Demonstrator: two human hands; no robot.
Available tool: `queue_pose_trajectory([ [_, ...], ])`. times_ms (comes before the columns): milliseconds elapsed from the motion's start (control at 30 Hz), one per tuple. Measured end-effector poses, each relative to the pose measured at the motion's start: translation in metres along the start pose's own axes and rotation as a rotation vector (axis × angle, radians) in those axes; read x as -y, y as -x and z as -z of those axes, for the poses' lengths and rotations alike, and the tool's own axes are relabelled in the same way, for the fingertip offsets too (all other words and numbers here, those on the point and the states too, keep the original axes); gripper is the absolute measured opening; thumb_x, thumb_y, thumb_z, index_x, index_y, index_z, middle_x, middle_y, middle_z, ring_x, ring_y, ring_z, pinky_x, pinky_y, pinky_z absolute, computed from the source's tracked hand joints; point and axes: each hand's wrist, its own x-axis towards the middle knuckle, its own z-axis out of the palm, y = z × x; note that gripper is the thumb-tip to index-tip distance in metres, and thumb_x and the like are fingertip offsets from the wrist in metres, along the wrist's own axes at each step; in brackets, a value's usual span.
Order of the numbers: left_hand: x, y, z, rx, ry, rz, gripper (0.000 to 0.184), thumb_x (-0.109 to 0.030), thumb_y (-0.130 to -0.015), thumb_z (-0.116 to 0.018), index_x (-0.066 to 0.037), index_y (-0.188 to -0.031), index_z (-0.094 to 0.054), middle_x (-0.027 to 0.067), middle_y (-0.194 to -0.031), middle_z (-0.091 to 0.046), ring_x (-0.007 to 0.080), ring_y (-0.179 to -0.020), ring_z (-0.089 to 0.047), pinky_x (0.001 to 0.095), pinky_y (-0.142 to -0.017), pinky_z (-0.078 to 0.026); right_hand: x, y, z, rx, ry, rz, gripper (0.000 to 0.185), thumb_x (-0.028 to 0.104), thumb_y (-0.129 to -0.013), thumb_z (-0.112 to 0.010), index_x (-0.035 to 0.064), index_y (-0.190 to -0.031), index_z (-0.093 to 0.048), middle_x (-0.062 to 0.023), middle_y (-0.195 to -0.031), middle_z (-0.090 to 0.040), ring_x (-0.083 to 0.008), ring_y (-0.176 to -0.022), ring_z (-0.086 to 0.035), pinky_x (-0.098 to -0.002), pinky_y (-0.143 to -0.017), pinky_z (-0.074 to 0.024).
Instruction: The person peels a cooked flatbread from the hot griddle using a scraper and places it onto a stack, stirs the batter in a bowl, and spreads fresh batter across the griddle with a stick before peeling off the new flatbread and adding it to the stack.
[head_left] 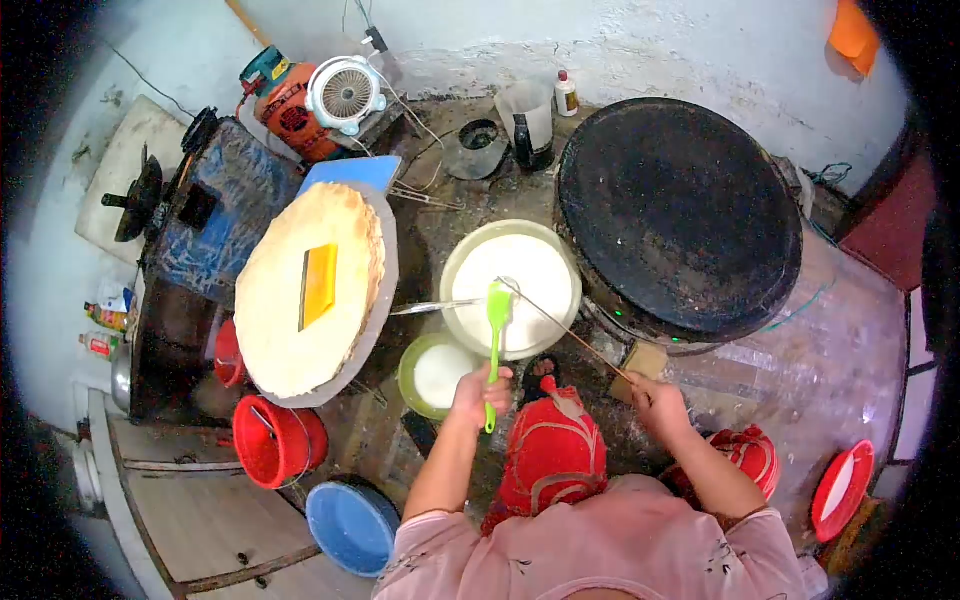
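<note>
My left hand (483,398) is closed around the handle of a green silicone spatula (498,312), its head over a large basin (452,318) of white batter (510,262). In my right hand (657,405) is a long thin stick (585,343), gripped near its end. Its far tip meets the spatula head above the batter; whether they touch I cannot tell. A ladle-like handle (432,307) sticks out over the basin's left rim. Below it stands a smaller green bowl (407,385) with white contents. The large round black griddle (685,215) is to the right.
On the left, a tilted round board (385,300) carries a stack of thin pancakes (290,255) with a yellow scraper (319,285) on top. A red bucket (310,450) and a blue basin (350,525) stand below. Behind are a gas cylinder (292,115), a blower (345,95) and a jug (530,110).
</note>
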Motion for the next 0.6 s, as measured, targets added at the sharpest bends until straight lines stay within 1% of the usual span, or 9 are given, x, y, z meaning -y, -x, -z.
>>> queue_pose_trajectory([
  [33, 0.002, -0.003, 0.003, 0.009, 0.014, -0.01, 0.038, -0.037, -0.091, -0.042, -0.001, -0.093, -0.054, -0.0039, -0.054, -0.033, 0.0075, -0.042, -0.03, 0.0237, -0.042, -0.028, -0.003, 0.001, -0.002, -0.003, 0.003, 0.001, 0.026, 0.012, -0.08, -0.056, 0.0161, -0.104, -0.063, -0.0128, -0.065, -0.058, -0.0278, -0.057, -0.056, -0.0379, -0.055, -0.0446],
  [133, 0.001, -0.004, 0.002, 0.073, 0.06, -0.003, 0.037, -0.036, -0.091, -0.043, -0.001, -0.093, -0.052, -0.0034, -0.055, -0.034, 0.0073, -0.043, -0.031, 0.0227, -0.041, -0.029, -0.002, 0.001, -0.001, 0.029, -0.279, -0.078, 0.02, 0.024, -0.085, -0.053, 0.0133, -0.098, -0.064, -0.0058, -0.054, -0.05, -0.02, -0.049, -0.048, -0.0333, -0.049, -0.0385],
  [167, 0.002, -0.006, 0.003, 0.074, 0.062, -0.003, 0.037, -0.036, -0.091, -0.043, -0.001, -0.093, -0.052, -0.0034, -0.055, -0.034, 0.0073, -0.043, -0.031, 0.0227, -0.041, -0.029, 0.003, 0.003, -0.001, 0.024, -0.242, -0.054, 0.023, 0.029, -0.086, -0.051, 0.0127, -0.096, -0.064, -0.0031, -0.053, -0.045, -0.0172, -0.048, -0.043, -0.0316, -0.047, -0.0352],
  [267, 0.003, -0.009, 0.006, 0.177, 0.162, 0.001, 0.035, -0.035, -0.091, -0.042, -0.001, -0.094, -0.052, -0.0029, -0.056, -0.035, 0.0071, -0.043, -0.032, 0.0218, -0.04, -0.03, 0.0, 0.004, -0.002, 0.038, -0.177, -0.09, 0.023, 0.029, -0.088, -0.051, 0.0121, -0.096, -0.064, -0.0065, -0.054, -0.05, -0.0185, -0.047, -0.047, -0.0328, -0.048, -0.0382],
  [333, 0.001, -0.008, 0.003, 0.202, 0.197, -0.007, 0.035, -0.034, -0.092, -0.041, -0.001, -0.093, -0.051, -0.0023, -0.057, -0.035, 0.0072, -0.044, -0.032, 0.0216, -0.041, -0.03, 0.008, 0.002, 0.003, -0.006, 0.025, -0.013, 0.02, 0.022, -0.088, -0.05, 0.0118, -0.101, -0.063, -0.0148, -0.065, -0.058, -0.0252, -0.054, -0.057, -0.0366, -0.053, -0.0443],
  [367, 0.001, -0.007, 0.002, 0.204, 0.196, -0.006, 0.035, -0.034, -0.092, -0.041, -0.001, -0.093, -0.051, -0.0023, -0.057, -0.035, 0.0072, -0.044, -0.032, 0.0216, -0.041, -0.03, 0.011, 0.001, 0.004, -0.008, 0.026, -0.013, 0.02, 0.022, -0.088, -0.05, 0.0118, -0.101, -0.063, -0.0148, -0.065, -0.058, -0.0252, -0.054, -0.057, -0.0366, -0.053, -0.0443],
  [467, 0.004, 0.001, 0.008, 0.252, 0.225, -0.039, 0.037, -0.033, -0.092, -0.04, 0.002, -0.097, -0.054, -0.0021, -0.058, -0.035, 0.0076, -0.044, -0.032, 0.0214, -0.042, -0.031, 0.021, -0.001, 0.011, 0.017, -0.012, -0.062, 0.022, 0.017, -0.087, -0.05, 0.012, -0.105, -0.061, -0.0202, -0.075, -0.059, -0.0327, -0.063, -0.06, -0.0397, -0.058, -0.0479],
  [533, 0.005, 0.009, 0.015, 0.223, 0.191, -0.059, 0.041, -0.036, -0.092, -0.04, 0.002, -0.1, -0.055, -0.0018, -0.058, -0.037, 0.0083, -0.044, -0.032, 0.0223, -0.042, -0.03, 0.029, -0.002, 0.017, 0.067, -0.077, -0.167, 0.023, 0.018, -0.086, -0.051, 0.0123, -0.107, -0.06, -0.0206, -0.076, -0.06, -0.0367, -0.066, -0.059, -0.0414, -0.061, -0.0482],
  [600, 0.01, 0.021, 0.026, -0.109, 0.0, -0.181, 0.043, -0.038, -0.091, -0.04, 0.002, -0.097, -0.056, -0.0015, -0.056, -0.037, 0.0094, -0.043, -0.031, 0.0232, -0.042, -0.029, 0.007, -0.001, 0.003, 0.037, -0.046, -0.111, 0.023, 0.019, -0.086, -0.052, 0.0123, -0.107, -0.06, -0.0211, -0.076, -0.06, -0.0373, -0.067, -0.059, -0.0424, -0.062, -0.0483],
])
